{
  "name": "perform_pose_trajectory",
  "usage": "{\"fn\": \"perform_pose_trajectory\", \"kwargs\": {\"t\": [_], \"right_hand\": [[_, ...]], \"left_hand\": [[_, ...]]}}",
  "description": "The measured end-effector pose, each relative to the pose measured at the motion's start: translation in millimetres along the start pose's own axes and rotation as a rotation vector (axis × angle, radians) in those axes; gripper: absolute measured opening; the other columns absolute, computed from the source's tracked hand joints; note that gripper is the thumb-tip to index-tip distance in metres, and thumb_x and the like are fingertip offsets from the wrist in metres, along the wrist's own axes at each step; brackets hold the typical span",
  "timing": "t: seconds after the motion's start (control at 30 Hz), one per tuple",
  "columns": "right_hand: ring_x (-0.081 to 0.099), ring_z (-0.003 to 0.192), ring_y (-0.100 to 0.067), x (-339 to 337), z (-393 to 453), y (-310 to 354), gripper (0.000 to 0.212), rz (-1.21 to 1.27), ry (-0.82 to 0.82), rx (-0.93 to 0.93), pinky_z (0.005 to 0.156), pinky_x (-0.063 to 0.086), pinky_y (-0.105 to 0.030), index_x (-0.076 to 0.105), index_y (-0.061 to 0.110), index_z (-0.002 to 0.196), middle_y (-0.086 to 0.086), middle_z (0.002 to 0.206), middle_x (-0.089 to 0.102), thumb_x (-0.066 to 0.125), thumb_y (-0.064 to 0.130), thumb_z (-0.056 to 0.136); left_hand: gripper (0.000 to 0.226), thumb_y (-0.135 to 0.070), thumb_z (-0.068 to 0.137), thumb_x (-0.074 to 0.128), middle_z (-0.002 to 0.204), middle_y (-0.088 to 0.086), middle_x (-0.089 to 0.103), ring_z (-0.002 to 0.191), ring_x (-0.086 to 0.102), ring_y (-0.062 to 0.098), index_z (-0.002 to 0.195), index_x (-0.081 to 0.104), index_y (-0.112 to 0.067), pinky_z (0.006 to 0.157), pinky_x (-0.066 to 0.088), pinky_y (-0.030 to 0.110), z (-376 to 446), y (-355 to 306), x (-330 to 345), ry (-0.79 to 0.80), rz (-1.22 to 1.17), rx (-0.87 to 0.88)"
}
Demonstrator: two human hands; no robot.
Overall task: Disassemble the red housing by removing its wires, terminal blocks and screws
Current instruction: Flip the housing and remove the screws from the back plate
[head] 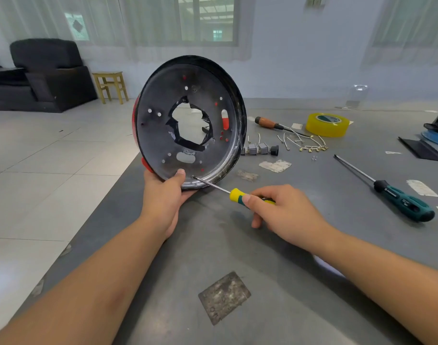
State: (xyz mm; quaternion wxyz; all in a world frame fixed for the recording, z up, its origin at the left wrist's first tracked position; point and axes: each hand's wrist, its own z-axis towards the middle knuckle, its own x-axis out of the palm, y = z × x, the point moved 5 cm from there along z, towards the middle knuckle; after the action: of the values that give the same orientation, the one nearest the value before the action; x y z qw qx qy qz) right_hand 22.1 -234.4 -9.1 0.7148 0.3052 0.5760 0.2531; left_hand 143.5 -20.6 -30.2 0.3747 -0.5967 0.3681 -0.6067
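**Inspector:** As the red housing (188, 120) stood on edge at the near left corner of the grey table (300, 245), its open inner face was turned toward the person and its lower rim was gripped by the left hand (164, 195), thumb laid on the inner face and fingers curled beneath.

**Clerk:** And the tool?

**Inspector:** A yellow-handled screwdriver (234, 194) was pinched between thumb and fingertips of the right hand (282, 212). Its long axis was observed to run from lower right up to upper left, the tip set against a point on the lower rim just beside the left thumb. A screw at that point was presumed; the head itself was too small to be made out.

**Clerk:** Which hand was nearer the work?

**Inspector:** The left, being in contact with it. The right was held off to the right by the length of the shaft. It was judged that the turning must be delivered along that slanted axis while the rim was braced from below.

**Clerk:** Removed parts?

**Inspector:** The terminal blocks (259, 148) and wires (305, 143) were found laid out on the table beyond the housing, to its right. A wooden-handled tool (267, 122), a roll of yellow tape (327, 124) and a green-handled screwdriver (402, 200) were noted further right, well apart from both hands.
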Motion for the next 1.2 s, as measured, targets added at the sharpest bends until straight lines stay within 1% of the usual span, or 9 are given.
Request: {"fn": "perform_pose_trajectory", "kwargs": {"t": [0.17, 0.3, 0.43, 0.53, 0.67, 0.83, 0.97, 1.07, 1.2], "right_hand": [[0.031, 0.039, -0.009, 13.6, -4.9, 6.3, 0.042, 0.584, 0.228, 0.436, 0.035, 0.021, -0.017, 0.073, 0.009, 0.109, -0.003, 0.065, 0.062, 0.058, 0.047, 0.1], [0.028, 0.04, -0.006, 10.8, -6.9, 6.8, 0.042, 0.671, 0.277, 0.508, 0.035, 0.018, -0.016, 0.073, 0.007, 0.112, 0.001, 0.064, 0.055, 0.059, 0.045, 0.1], [0.045, 0.043, -0.012, -1.1, -3.6, 20.4, 0.046, 0.142, 0.107, 0.216, 0.047, 0.038, -0.026, 0.074, 0.015, 0.094, 0.005, 0.06, 0.066, 0.055, 0.056, 0.097], [0.062, 0.068, -0.026, -1.4, -12.6, 35.9, 0.044, -0.543, -0.051, -0.148, 0.055, 0.042, -0.035, 0.066, 0.021, 0.102, -0.001, 0.077, 0.069, 0.044, 0.058, 0.101], [0.058, 0.059, -0.026, -7.0, -25.2, 56.5, 0.041, -1.104, -0.374, -0.644, 0.049, 0.036, -0.03, 0.072, 0.023, 0.117, -0.001, 0.079, 0.06, 0.084, 0.029, 0.079], [0.062, 0.07, -0.021, -10.8, -27.4, 58.4, 0.022, -0.606, -0.412, -0.646, 0.055, 0.05, -0.032, 0.072, 0.028, 0.111, 0.005, 0.118, 0.062, 0.074, 0.031, 0.089], [0.063, 0.087, -0.007, -12.6, -11.7, 40.6, 0.022, 0.056, -0.361, -0.268, 0.073, 0.049, -0.019, 0.064, 0.037, 0.1, 0.018, 0.111, 0.059, 0.057, 0.027, 0.083], [0.076, 0.078, -0.02, -12.0, -3.8, 24.5, 0.017, 0.648, -0.305, -0.049, 0.071, 0.061, -0.027, 0.068, 0.026, 0.099, -0.001, 0.107, 0.068, 0.071, 0.013, 0.089], [0.078, 0.088, -0.023, -7.5, -5.7, 17.3, 0.011, 0.75, -0.244, -0.01, 0.084, 0.063, -0.04, 0.069, 0.022, 0.1, -0.014, 0.103, 0.071, 0.075, 0.027, 0.093]], "left_hand": [[0.052, 0.003, 0.105, 0.055, 0.134, -0.001, 0.066, 0.116, 0.071, 0.024, 0.147, 0.043, -0.023, 0.086, 0.065, 0.046, -3.3, -1.6, 3.1, -0.014, 0.055, 0.044], [0.051, 0.001, 0.105, 0.056, 0.14, 0.003, 0.063, 0.122, 0.069, 0.029, 0.147, 0.043, -0.023, 0.091, 0.063, 0.054, -4.3, -2.3, 5.7, -0.005, 0.131, 0.067], [0.049, -0.001, 0.105, 0.057, 0.138, -0.001, 0.064, 0.119, 0.07, 0.026, 0.145, 0.044, -0.025, 0.088, 0.064, 0.05, -4.7, -2.1, 6.2, -0.027, 0.125, 0.084], [0.048, -0.001, 0.105, 0.057, 0.139, 0.001, 0.064, 0.119, 0.07, 0.027, 0.145, 0.044, -0.023, 0.088, 0.064, 0.052, -3.9, -1.9, 4.9, -0.041, 0.134, 0.084], [0.046, -0.003, 0.105, 0.057, 0.14, 0.002, 0.063, 0.119, 0.069, 0.028, 0.145, 0.044, -0.021, 0.09, 0.063, 0.054, -3.7, -0.2, 5.0, -0.048, 0.151, 0.069], [0.047, -0.004, 0.105, 0.058, 0.139, 0.003, 0.063, 0.12, 0.069, 0.026, 0.146, 0.042, -0.021, 0.09, 0.064, 0.05, -6.2, 0.4, 3.3, -0.049, 0.163, 0.082], [0.049, -0.002, 0.105, 0.058, 0.138, 0.0, 0.063, 0.119, 0.07, 0.024, 0.147, 0.041, -0.022, 0.088, 0.064, 0.047, -6.0, 0.2, 1.6, -0.08, 0.139, 0.085], [0.048, -0.002, 0.105, 0.057, 0.132, -0.003, 0.062, 0.118, 0.069, 0.023, 0.147, 0.039, -0.019, 0.085, 0.065, 0.043, -5.6, -0.3, 0.4, -0.103, 0.145, 0.087], [0.042, -0.002, 0.105, 0.057, 0.13, -0.005, 0.061, 0.116, 0.069, 0.021, 0.139, 0.041, -0.02, 0.084, 0.065, 0.041, -4.6, 0.6, -2.1, -0.124, 0.128, 0.059]]}}
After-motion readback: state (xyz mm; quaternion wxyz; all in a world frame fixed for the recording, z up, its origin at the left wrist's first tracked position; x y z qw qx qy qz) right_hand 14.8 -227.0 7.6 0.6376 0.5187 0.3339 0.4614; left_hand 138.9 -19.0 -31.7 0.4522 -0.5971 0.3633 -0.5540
